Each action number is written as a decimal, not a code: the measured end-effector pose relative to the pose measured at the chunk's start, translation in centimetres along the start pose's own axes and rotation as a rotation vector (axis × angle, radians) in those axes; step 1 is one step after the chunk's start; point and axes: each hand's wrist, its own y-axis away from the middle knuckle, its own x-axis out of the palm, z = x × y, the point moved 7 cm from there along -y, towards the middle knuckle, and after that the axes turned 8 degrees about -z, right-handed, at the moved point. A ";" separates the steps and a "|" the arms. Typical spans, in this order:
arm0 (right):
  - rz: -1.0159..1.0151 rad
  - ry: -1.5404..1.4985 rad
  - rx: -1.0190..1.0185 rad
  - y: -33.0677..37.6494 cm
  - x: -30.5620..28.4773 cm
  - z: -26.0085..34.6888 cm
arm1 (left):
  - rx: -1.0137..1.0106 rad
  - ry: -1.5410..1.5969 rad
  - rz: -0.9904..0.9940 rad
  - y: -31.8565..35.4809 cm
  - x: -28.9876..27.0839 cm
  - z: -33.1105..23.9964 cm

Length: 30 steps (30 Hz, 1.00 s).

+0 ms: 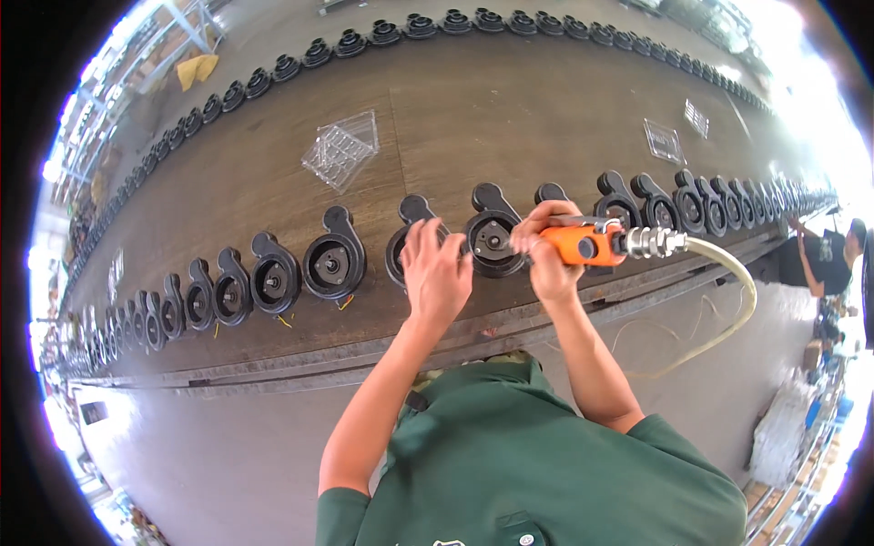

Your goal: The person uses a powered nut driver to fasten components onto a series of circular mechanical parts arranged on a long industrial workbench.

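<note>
Fingers of L hand (439, 273) are held part-open & slightly bent over a black housing (414, 208), w/ nothing seen gripped; whether it's touched can't be told, contact being hidden. Fingers of R hand (551, 257) are closed round the left end of an orange tool (580, 246), prob. air-fed, its metal fitting (654, 242) sticking out to the R of them. The tool is presumably gripped near its front for steadiness; its tip is covered by the fingers, so exact aim can't be told. A pale hose (748, 296) is looped down, R of the R fingers, likely so parts aren't snagged. Btwn both sets of fingers a second housing (492, 238) is set; another (552, 191) is partly hidden just beyond the R fingers. More are lined up along the near edge of the worktop (446, 118), L & R of the fingers, prob. for easy reach one by one. Clear plastic trays (342, 151) are placed beyond the L fingers, apart from the row, maybe to be out of the way. As for looks: each housing is black, a round open cup w/ a rounded lobe pointed away from the fingers; in the one btwn hands, a greyish plate w/ a metal centre is seen. Yellow wire ends (345, 302) are seen under a few, L of the L fingers.
</note>
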 end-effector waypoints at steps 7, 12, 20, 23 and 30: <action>-0.197 -0.037 0.001 0.5 -6.7 1.4 | 0.166 -0.144 0.329 -2.3 5.6 -1.1; -0.230 -0.010 0.038 0.7 -8.1 -0.1 | 0.176 -0.188 0.474 -3.8 6.8 -1.2; -0.237 -0.013 0.040 -0.8 -6.7 -2.0 | 0.145 -0.320 0.532 -4.3 7.3 -1.6; -0.233 -0.077 0.076 -1.0 -6.1 -3.7 | 0.142 -0.374 0.554 -4.1 7.4 -2.0; -0.083 0.118 0.142 -1.4 -5.1 -6.0 | 0.147 -0.419 0.568 -4.3 7.6 -1.9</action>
